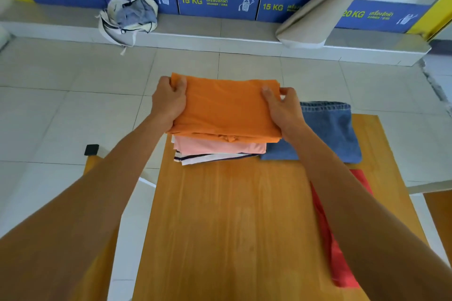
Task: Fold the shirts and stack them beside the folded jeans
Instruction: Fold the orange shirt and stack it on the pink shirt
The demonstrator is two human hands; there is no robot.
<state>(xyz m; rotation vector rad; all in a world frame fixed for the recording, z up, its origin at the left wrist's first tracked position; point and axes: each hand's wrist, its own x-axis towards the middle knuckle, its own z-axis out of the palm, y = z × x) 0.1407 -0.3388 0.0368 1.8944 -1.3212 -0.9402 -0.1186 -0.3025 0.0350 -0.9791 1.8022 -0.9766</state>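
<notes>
Both hands, the left hand (pixel 168 102) and right hand (pixel 283 107), grip opposite short ends of a folded orange cotton shirt (pixel 225 110), holding it over the pile of folded shirts (pixel 217 150) at the far edge of the wooden worktop (pixel 227 227), just beside the folded blue denim jeans (pixel 330 134). This looks like the stacking step: next, lower it squarely and let go. A red garment (pixel 340 239) along the right edge probably waits for folding.
</notes>
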